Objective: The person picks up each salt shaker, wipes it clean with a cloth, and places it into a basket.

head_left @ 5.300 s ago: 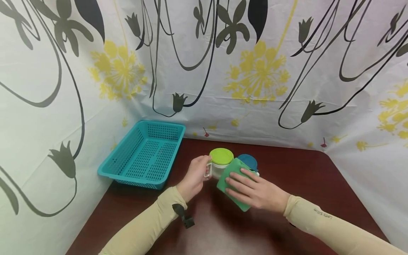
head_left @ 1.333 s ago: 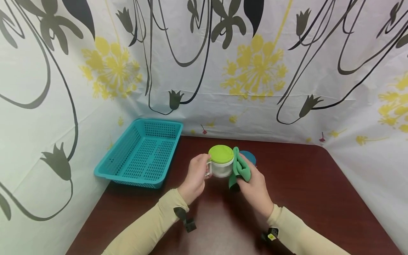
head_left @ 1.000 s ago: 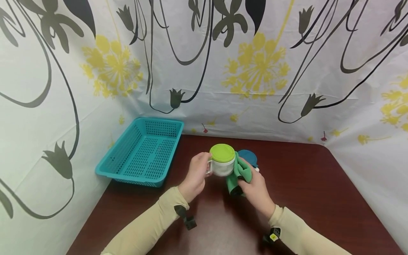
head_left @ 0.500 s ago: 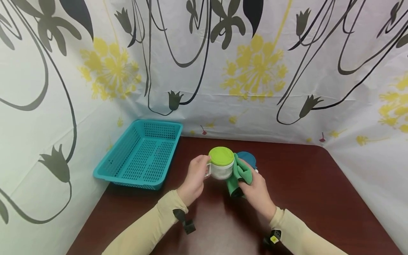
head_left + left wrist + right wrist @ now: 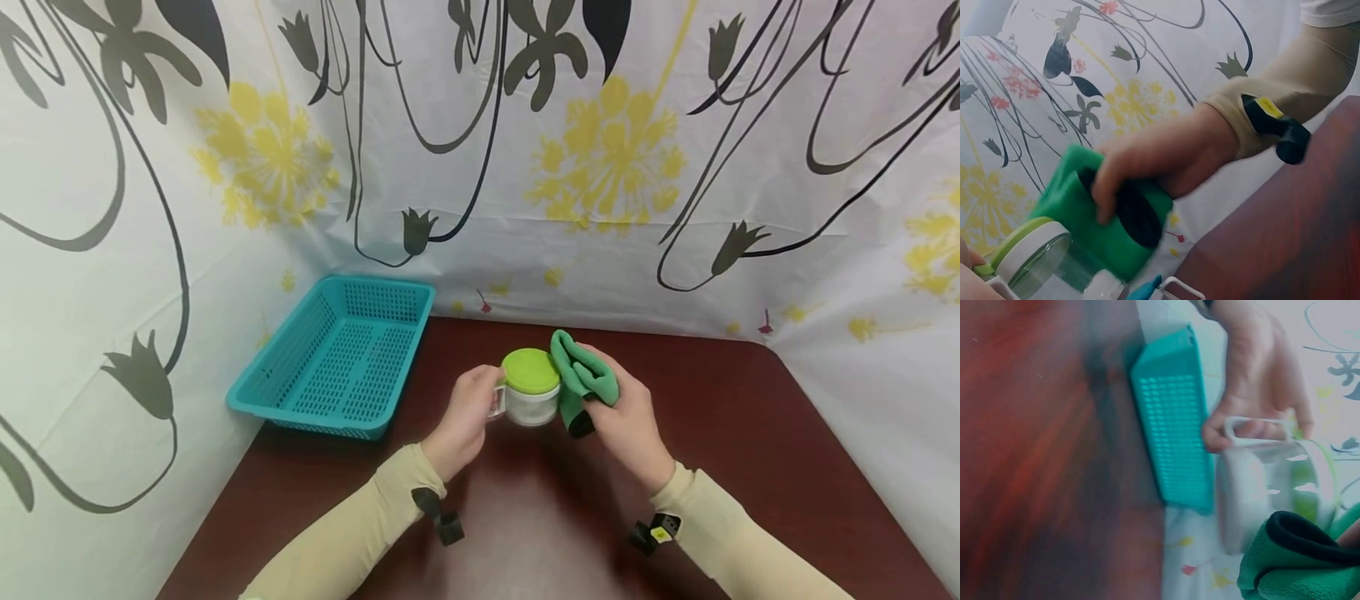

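A clear jar [image 5: 531, 407] with a lime-green lid and a side handle is held up over the table. My left hand [image 5: 467, 417] grips that handle, with fingers curled through it in the right wrist view, where the jar [image 5: 1272, 487] lies sideways. My right hand [image 5: 633, 421] pinches a folded green cloth [image 5: 577, 375] with a dark edge, close against the jar's right side. In the left wrist view the cloth [image 5: 1079, 206] hangs behind the jar's lid [image 5: 1016, 244]. Whether cloth and jar touch is hard to tell.
A turquoise perforated basket [image 5: 337, 367] stands at the table's back left. Low in the left wrist view show a blue lid part [image 5: 1144, 289] and a white handle [image 5: 1186, 289] of another container, hidden in the head view. A patterned curtain [image 5: 480, 192] encloses the dark red table [image 5: 712, 433].
Five seconds ago my right hand lay spread over the cloth; now it pinches it bunched. Just now it has shifted right and up, covering the blue lid. My left hand keeps the handle.
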{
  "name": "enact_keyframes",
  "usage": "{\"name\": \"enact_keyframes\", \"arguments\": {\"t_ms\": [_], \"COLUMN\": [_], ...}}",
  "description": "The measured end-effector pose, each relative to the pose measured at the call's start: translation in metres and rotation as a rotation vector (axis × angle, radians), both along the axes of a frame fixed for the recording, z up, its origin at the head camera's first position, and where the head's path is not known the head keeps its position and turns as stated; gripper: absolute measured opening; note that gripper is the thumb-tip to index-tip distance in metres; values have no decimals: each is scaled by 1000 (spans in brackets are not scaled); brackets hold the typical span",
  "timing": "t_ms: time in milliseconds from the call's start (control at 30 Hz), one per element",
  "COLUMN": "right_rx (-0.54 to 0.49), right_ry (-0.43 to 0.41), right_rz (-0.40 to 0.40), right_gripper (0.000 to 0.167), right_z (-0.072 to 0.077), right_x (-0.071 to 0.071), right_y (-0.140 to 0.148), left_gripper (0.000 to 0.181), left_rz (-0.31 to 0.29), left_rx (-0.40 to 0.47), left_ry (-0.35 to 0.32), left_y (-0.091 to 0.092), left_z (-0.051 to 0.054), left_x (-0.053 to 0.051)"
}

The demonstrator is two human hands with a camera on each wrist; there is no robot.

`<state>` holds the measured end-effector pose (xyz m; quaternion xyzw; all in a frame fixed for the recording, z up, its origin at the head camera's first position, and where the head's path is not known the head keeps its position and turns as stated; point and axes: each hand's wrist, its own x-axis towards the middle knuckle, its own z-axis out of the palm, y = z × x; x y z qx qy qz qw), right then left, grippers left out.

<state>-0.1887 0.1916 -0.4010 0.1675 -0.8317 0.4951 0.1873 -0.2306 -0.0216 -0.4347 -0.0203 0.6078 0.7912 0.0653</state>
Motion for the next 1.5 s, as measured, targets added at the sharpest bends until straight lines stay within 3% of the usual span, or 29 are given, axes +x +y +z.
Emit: {"name": "enact_keyframes", "arguments": {"t_ms": [233,467,700,800,967,1167,1500], "right_rx": [3,1,-9,29,40,18,-72], "right_ry": [-30,-87,-186,-217,-297,-333,-359], "right_rz": [66,153,159,156,176,174,165], "right_gripper": [58,59,68,69,51,33,51], "right_z": [15,11,-30,-44,-66,-72,-73], "right_x": [1,-7,-35,-38,-39,-38,-38], "right_y": [4,12,26,26,28,30,36], "left_gripper": [19,18,16,16,17,18,20], "left_rz": [-29,-39,-23,-16,-38,-49,-70], "left_rx": [-22,-17,-10,-14,-23,-21,-19], "left_ry": [-8,12,12,9,-1,10,4], "left_y": [2,1,1,-1,-2,-3,-2], "left_z": [-7,-2,1,1,-1,-1,-3], "left_x": [4,6,3,2,3,3,2]}}
